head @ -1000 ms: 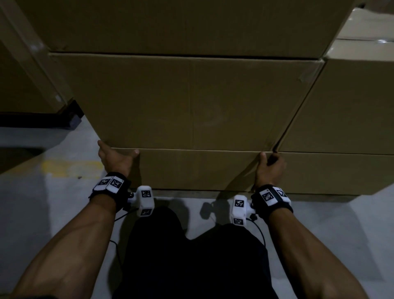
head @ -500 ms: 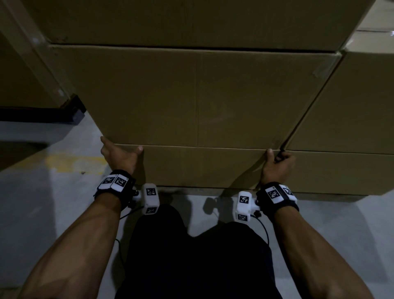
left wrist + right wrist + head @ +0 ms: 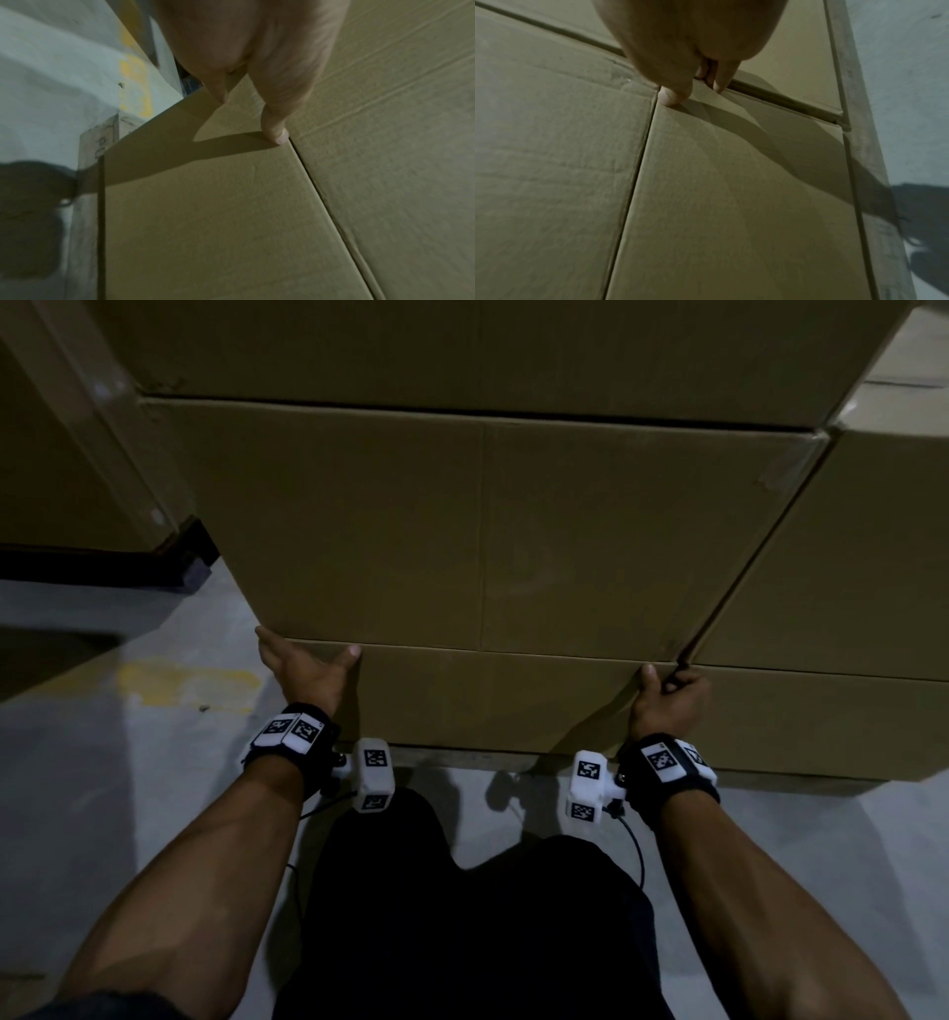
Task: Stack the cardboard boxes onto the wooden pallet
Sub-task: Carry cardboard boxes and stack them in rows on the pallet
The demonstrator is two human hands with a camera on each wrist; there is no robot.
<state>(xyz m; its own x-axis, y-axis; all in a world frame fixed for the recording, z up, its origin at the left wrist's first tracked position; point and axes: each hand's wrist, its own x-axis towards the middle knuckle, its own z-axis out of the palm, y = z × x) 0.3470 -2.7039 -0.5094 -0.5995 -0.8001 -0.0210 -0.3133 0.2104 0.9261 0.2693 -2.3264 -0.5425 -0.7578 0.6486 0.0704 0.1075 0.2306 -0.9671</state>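
Note:
A large cardboard box sits in a stack on a lower, flatter box, with another box above it. My left hand grips its bottom left corner, thumb on the seam and fingers round the side. At the bottom right corner my right hand grips the same box, thumb on the seam and fingers tucked into the gap beside the neighbouring box. The wooden pallet shows as a thin strip under the lower box, and its corner block appears in the left wrist view.
More boxes stand stacked tight against the right side. Another wrapped stack on a dark base stands at the left, across a strip of grey concrete floor with a yellow mark. My legs are close to the pallet.
Both hands keep the same hold on the box's bottom corners. The view has drifted slightly; the box has not visibly shifted on the one below.

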